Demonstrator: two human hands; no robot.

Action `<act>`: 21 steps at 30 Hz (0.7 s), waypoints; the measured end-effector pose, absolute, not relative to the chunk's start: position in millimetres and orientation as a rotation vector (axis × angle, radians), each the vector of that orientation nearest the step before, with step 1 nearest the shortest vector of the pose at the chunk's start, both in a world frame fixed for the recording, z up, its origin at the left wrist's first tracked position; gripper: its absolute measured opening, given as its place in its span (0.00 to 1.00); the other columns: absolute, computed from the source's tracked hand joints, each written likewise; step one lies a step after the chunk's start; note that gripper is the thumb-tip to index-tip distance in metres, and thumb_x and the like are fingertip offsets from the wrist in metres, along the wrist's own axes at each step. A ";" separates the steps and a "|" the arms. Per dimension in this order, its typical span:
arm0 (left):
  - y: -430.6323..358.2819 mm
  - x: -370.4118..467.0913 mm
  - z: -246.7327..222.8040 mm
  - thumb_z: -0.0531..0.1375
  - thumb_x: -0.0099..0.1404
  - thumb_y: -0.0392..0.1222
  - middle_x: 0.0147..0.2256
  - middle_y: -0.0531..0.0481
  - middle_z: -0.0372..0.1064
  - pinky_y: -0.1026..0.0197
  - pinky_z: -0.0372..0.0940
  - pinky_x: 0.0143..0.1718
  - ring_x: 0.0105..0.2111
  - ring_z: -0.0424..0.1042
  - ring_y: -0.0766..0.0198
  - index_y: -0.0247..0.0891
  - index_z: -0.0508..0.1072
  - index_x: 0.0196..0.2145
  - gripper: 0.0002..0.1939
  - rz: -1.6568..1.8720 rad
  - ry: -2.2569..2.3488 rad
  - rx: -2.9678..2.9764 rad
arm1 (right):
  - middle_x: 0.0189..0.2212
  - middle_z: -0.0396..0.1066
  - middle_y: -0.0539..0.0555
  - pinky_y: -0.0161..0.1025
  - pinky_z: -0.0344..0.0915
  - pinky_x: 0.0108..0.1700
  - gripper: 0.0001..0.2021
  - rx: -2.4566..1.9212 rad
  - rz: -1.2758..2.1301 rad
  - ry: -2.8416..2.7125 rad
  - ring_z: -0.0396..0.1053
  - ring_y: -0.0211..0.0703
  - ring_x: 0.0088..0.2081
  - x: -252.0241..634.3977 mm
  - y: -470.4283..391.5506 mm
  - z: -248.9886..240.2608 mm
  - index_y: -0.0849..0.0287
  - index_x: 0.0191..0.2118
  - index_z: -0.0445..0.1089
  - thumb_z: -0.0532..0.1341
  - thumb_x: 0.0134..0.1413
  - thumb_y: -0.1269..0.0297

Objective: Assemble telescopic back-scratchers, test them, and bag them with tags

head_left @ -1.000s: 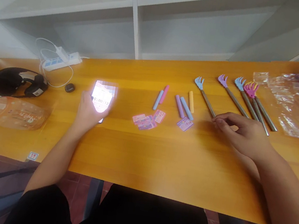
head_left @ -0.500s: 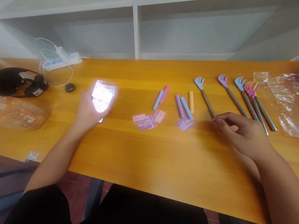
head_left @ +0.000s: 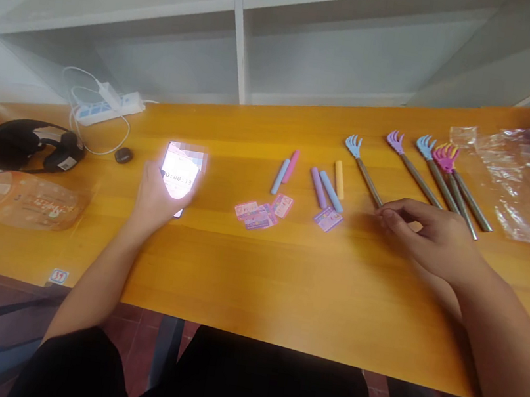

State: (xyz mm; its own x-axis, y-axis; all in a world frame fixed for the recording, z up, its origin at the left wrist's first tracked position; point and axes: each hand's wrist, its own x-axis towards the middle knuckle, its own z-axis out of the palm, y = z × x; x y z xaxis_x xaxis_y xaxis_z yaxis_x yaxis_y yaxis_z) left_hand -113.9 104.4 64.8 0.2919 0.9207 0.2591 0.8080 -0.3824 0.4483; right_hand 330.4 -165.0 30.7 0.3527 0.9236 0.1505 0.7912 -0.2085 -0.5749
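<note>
My left hand (head_left: 161, 199) is wrapped round a smartphone (head_left: 179, 176), whose bright screen shows a running timer. With thumb and fingertips my right hand (head_left: 431, 240) pinches the handle end of a back scratcher (head_left: 368, 181) with a light blue claw head; it lies on the table. Beyond that hand lie more back scratchers: one with a purple head (head_left: 410, 160), one with a blue head (head_left: 441, 172), and pink and yellow heads (head_left: 446, 157) overlapping. Between my hands are several coloured tubes (head_left: 319, 188), small printed cards (head_left: 257, 215) and another card pile (head_left: 328, 219).
On the left are a black headset (head_left: 31, 147), a clear plastic bottle (head_left: 25, 200), a power strip (head_left: 111, 109) with white cables and a small black case (head_left: 123, 155). Crinkled clear plastic packaging (head_left: 522, 177) covers the right end. White shelving (head_left: 242, 36) stands behind the wooden table (head_left: 252, 283).
</note>
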 end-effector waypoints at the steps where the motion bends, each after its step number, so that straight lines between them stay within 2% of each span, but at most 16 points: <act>1: 104.5 -114.1 64.7 0.75 0.50 0.51 0.48 0.43 0.63 0.37 0.72 0.52 0.52 0.70 0.41 0.42 0.60 0.53 0.39 0.709 1.592 2.332 | 0.33 0.81 0.55 0.38 0.66 0.31 0.18 -2.055 0.303 -1.483 0.72 0.40 0.25 330.3 -165.1 30.7 0.57 0.39 0.77 0.58 0.64 0.48; 21: 104.4 -113.4 65.1 0.76 0.48 0.50 0.46 0.44 0.62 0.35 0.71 0.54 0.54 0.69 0.39 0.43 0.60 0.51 0.39 0.719 1.589 2.308 | 0.33 0.81 0.54 0.39 0.67 0.32 0.16 -2.043 0.319 -1.526 0.72 0.41 0.26 332.9 -166.5 26.0 0.56 0.40 0.77 0.58 0.66 0.50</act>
State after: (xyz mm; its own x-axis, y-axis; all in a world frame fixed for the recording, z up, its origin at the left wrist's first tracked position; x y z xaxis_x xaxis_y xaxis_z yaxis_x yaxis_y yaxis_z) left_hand -113.4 104.4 65.1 0.2843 0.9243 0.2548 0.8016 -0.3750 0.4656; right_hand 332.9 -166.5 26.0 0.3226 0.9361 0.1398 0.8017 -0.1918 -0.5661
